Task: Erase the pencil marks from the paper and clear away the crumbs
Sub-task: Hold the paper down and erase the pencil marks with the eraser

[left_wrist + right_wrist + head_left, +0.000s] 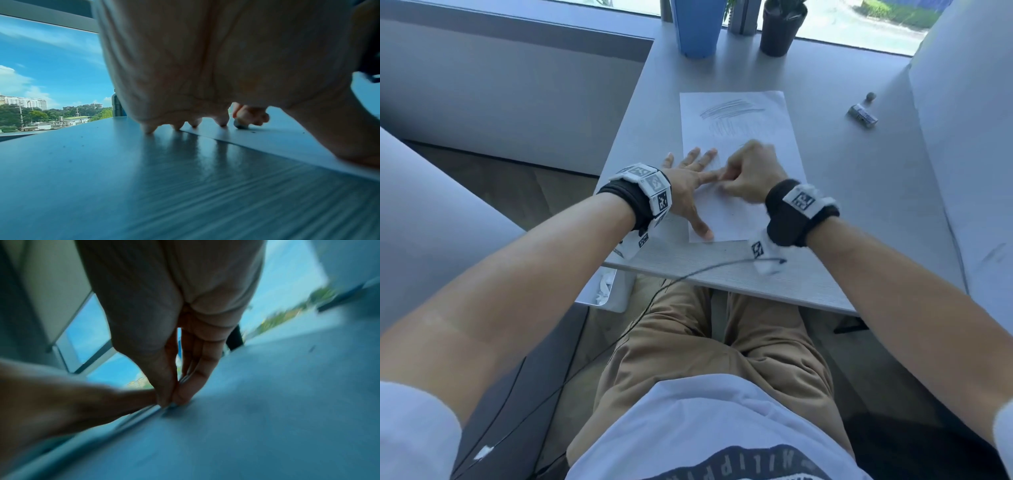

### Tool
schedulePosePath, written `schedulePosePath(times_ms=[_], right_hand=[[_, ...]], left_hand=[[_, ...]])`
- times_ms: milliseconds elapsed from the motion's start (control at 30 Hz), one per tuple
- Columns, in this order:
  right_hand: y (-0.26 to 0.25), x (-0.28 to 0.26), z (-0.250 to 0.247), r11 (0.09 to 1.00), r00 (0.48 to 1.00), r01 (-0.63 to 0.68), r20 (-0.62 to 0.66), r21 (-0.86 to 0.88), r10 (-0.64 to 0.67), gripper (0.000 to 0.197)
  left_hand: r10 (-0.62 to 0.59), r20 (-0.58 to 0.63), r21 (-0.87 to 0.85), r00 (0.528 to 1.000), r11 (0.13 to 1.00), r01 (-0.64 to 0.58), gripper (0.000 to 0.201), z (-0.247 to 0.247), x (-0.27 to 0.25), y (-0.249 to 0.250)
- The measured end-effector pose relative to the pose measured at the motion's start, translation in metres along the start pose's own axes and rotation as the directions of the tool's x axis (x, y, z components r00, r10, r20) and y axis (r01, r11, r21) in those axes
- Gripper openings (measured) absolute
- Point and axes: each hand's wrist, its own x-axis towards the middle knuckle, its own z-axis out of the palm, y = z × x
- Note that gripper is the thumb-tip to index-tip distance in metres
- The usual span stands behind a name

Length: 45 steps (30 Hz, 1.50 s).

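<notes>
A white paper [763,137] lies on the grey desk [859,205], with pencil marks [732,108] near its far end. My left hand [693,185] lies flat with spread fingers and presses the paper's left edge; its fingertips [148,129] touch desk and paper. My right hand [746,171], blurred, is curled over the middle of the paper beside my left forefinger. In the left wrist view it pinches a small dark eraser [240,126] against the sheet. The right wrist view shows thumb and fingers [172,399] pinched together at the paper. Dark crumbs [253,132] dot the sheet.
A blue container [697,27] and a black pot [780,27] stand at the desk's far edge by the window. A small silver object [863,114] lies at the right. A white bin [602,291] sits below the desk's left corner. A cable [688,274] crosses the near edge.
</notes>
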Motion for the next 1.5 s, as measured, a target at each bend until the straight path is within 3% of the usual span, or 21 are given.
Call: schedulePosePath(times_ms=[100,267,433,567,667,733,800,900,1033,1167,1300,1400,1500], right_hand=[[0.028,0.008,-0.027,0.99,0.986,-0.136,-0.102,-0.026,0.132,0.003],[0.045,-0.004,-0.031,0.995,0.994,-0.099,-0.051,-0.033,0.097,0.005],[0.041,0.001,-0.03,0.997,0.999,-0.04,-0.028,-0.06,0.038,0.004],[0.031,0.001,-0.026,0.998,1.0,0.009,-0.025,-0.068,-0.011,0.006],[0.014,-0.008,-0.009,0.998,0.998,0.057,0.0,-0.031,-0.057,0.005],[0.0,-0.023,0.003,0.985,0.98,0.173,0.103,0.008,-0.173,0.005],[0.003,-0.021,0.002,0.984,0.978,0.173,0.115,0.031,-0.175,0.004],[0.019,-0.005,-0.01,0.999,0.999,0.032,-0.024,0.035,-0.031,0.006],[0.005,-0.021,-0.003,0.986,0.973,0.169,0.163,-0.011,-0.165,0.003],[0.017,-0.001,-0.021,0.999,1.0,0.009,0.025,-0.042,-0.008,0.005],[0.004,-0.017,-0.006,0.992,0.977,0.124,0.177,-0.032,-0.117,0.003],[0.015,-0.004,-0.017,1.0,0.999,-0.024,0.045,-0.007,0.024,0.005],[0.003,-0.016,-0.007,0.993,0.982,0.11,0.157,-0.049,-0.101,0.004]], left_hand=[[-0.027,-0.036,0.008,0.999,1.0,0.028,0.139,0.003,-0.004,0.002],[-0.047,-0.2,0.179,0.979,0.98,0.084,0.119,0.007,-0.014,0.016],[-0.022,-0.28,-0.064,0.96,0.998,0.004,0.102,0.0,-0.013,0.017],[-0.042,-0.249,-0.217,0.968,0.976,-0.014,0.112,0.007,-0.004,0.019],[-0.073,-0.113,-0.165,0.991,0.985,0.053,0.14,0.008,0.0,0.016],[-0.074,-0.072,-0.125,0.995,0.99,0.064,0.147,0.008,0.002,0.017],[-0.067,-0.065,-0.12,0.996,0.991,0.058,0.147,0.007,0.001,0.018],[-0.073,-0.054,-0.122,0.996,0.99,0.066,0.147,0.006,0.0,0.018],[-0.069,-0.057,-0.114,0.996,0.992,0.062,0.148,0.007,0.003,0.018],[-0.08,-0.05,-0.118,0.996,0.99,0.074,0.149,0.007,0.003,0.018],[-0.069,-0.043,-0.103,0.997,0.993,0.064,0.149,0.007,0.003,0.017],[-0.081,-0.042,-0.112,0.996,0.991,0.076,0.148,0.005,0.001,0.019],[-0.074,-0.043,-0.09,0.996,0.993,0.07,0.148,0.005,0.002,0.02]])
